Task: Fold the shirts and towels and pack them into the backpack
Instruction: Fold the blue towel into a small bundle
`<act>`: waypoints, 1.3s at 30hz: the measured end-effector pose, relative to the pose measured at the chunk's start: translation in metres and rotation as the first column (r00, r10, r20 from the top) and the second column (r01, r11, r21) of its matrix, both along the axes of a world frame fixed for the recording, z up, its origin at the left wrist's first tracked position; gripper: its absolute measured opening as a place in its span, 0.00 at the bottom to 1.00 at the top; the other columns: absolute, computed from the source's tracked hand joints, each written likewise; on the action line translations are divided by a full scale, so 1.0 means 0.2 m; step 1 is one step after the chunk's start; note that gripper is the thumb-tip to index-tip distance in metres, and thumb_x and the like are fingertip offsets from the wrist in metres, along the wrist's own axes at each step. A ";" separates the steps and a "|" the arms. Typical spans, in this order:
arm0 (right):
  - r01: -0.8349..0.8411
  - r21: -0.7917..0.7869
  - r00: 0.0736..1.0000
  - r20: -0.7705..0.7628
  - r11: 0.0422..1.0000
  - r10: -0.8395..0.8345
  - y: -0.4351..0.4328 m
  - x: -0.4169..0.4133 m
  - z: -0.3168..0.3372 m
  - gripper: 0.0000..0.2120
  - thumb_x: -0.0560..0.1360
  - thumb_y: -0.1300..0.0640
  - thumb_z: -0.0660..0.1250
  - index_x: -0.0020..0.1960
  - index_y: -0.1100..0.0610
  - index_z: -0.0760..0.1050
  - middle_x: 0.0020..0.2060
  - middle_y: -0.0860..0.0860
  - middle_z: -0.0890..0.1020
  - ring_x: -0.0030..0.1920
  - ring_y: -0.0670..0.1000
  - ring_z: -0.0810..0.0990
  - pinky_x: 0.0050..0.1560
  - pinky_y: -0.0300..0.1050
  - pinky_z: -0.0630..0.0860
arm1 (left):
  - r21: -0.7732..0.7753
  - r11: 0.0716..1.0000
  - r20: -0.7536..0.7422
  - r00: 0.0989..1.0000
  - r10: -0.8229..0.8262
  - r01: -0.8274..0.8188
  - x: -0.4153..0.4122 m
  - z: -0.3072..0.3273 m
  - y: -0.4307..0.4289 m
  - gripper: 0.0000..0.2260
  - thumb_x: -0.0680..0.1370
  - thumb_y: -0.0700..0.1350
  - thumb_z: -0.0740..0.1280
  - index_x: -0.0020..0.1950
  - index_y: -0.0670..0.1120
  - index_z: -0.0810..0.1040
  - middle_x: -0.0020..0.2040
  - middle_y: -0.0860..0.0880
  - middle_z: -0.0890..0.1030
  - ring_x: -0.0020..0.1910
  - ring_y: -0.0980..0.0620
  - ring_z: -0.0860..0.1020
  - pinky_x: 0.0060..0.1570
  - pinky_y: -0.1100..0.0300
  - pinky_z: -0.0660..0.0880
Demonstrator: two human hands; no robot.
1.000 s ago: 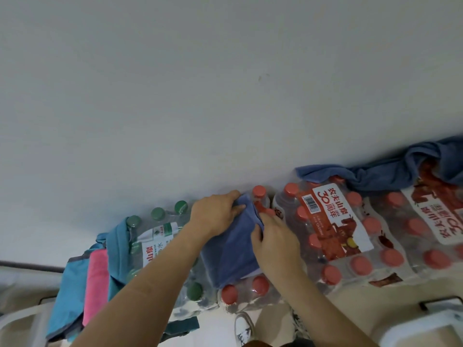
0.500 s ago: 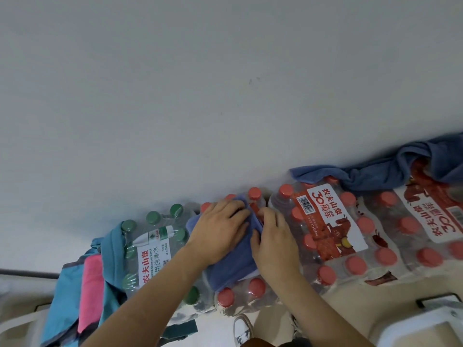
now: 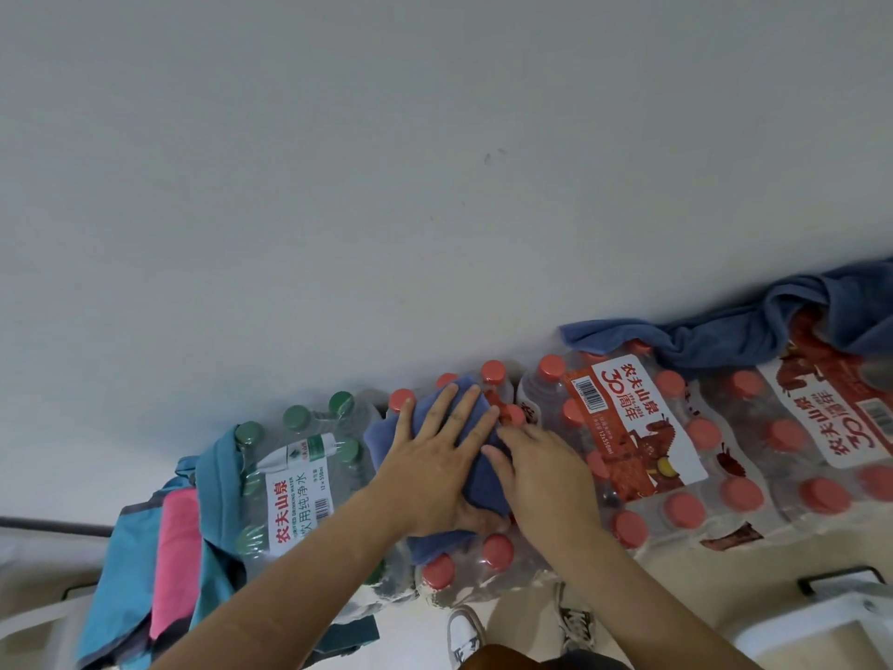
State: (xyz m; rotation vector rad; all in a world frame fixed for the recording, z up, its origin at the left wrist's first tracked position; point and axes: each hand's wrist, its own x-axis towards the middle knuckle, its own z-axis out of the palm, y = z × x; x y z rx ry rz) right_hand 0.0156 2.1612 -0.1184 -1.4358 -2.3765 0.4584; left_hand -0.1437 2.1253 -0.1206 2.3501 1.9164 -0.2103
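Pressing down with the left hand [image 3: 435, 471], flat and released, splayed wide across a small folded blue towel [image 3: 379, 440] of soft, napped terry. Resting atop a shrink-wrapped pack of red-capped bottles [image 3: 642, 456]: clear, crinkled film over round caps, with a red and white printed label. Meeting the towel's right edge with the right hand [image 3: 541, 476], knuckles up, wrist angled in toward the left; cannot tell whether pinching the cloth or only lying on it. Reaching in with both bare forearms from below. Farther right, heaped in loose rumpled folds over another such pack, against the plain pale wall [image 3: 435, 186]: a second blue towel [image 3: 725, 338]. To the left, beside a green-capped bottle pack [image 3: 299, 481], draped limp and smooth: a teal garment [image 3: 220, 481] and a pink cloth [image 3: 179, 548].
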 end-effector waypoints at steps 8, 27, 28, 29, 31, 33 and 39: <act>0.029 -0.405 0.997 -0.060 0.914 -0.058 0.14 -0.02 0.09 0.13 0.72 0.50 0.72 0.49 0.55 0.71 0.45 0.51 0.81 0.47 0.53 0.80 0.43 0.44 0.73 | -0.074 0.993 0.426 0.897 0.113 -0.090 -0.09 0.12 0.13 0.28 0.76 0.54 0.57 0.76 0.50 0.59 0.76 0.50 0.60 0.74 0.47 0.58 0.70 0.47 0.59; -0.237 -0.500 0.958 -0.260 0.833 0.117 0.19 0.03 0.18 0.28 0.66 0.48 0.73 0.63 0.47 0.69 0.56 0.47 0.78 0.55 0.50 0.77 0.55 0.47 0.75 | -0.182 0.978 0.240 0.960 0.145 -0.102 -0.05 0.47 0.24 0.12 0.67 0.43 0.72 0.48 0.48 0.76 0.45 0.49 0.81 0.44 0.48 0.78 0.44 0.57 0.73; -0.304 -0.461 0.939 -0.290 0.834 0.183 0.23 0.03 0.26 0.22 0.69 0.51 0.72 0.62 0.48 0.72 0.53 0.47 0.80 0.53 0.49 0.78 0.53 0.45 0.75 | -0.123 0.982 0.294 0.940 0.173 -0.142 -0.07 0.54 0.21 0.11 0.67 0.43 0.73 0.46 0.49 0.75 0.42 0.50 0.81 0.41 0.49 0.77 0.42 0.57 0.72; -0.367 -0.372 0.921 -0.276 0.853 0.275 0.26 0.02 0.34 0.15 0.71 0.53 0.70 0.58 0.49 0.75 0.50 0.48 0.81 0.51 0.50 0.79 0.50 0.45 0.74 | -0.056 0.979 0.352 0.914 0.202 -0.194 -0.09 0.60 0.18 0.10 0.67 0.42 0.73 0.44 0.49 0.74 0.40 0.51 0.79 0.39 0.50 0.75 0.40 0.57 0.71; -0.449 -0.083 0.885 -0.175 0.890 0.431 0.32 -0.01 0.53 0.07 0.73 0.54 0.67 0.51 0.51 0.77 0.44 0.49 0.81 0.46 0.52 0.79 0.45 0.47 0.72 | 0.121 0.938 0.465 0.854 0.236 -0.325 -0.11 0.72 0.12 0.11 0.67 0.39 0.72 0.42 0.49 0.72 0.37 0.53 0.76 0.37 0.52 0.72 0.37 0.58 0.68; -0.495 0.245 0.844 -0.093 0.833 0.529 0.36 -0.06 0.66 0.08 0.70 0.57 0.69 0.50 0.52 0.78 0.41 0.50 0.81 0.42 0.54 0.79 0.44 0.47 0.71 | 0.378 0.845 0.473 0.864 0.175 -0.378 -0.13 0.80 0.06 0.10 0.65 0.36 0.69 0.41 0.48 0.73 0.38 0.54 0.74 0.38 0.54 0.70 0.36 0.62 0.66; -0.698 0.452 0.695 0.241 0.555 0.678 0.20 -0.03 0.49 0.13 0.62 0.58 0.75 0.46 0.55 0.79 0.55 0.53 0.83 0.59 0.54 0.79 0.65 0.55 0.72 | 0.551 0.801 0.152 0.972 0.177 -0.233 -0.05 0.46 -0.23 0.08 0.64 0.39 0.60 0.41 0.49 0.68 0.41 0.49 0.74 0.40 0.48 0.71 0.37 0.55 0.71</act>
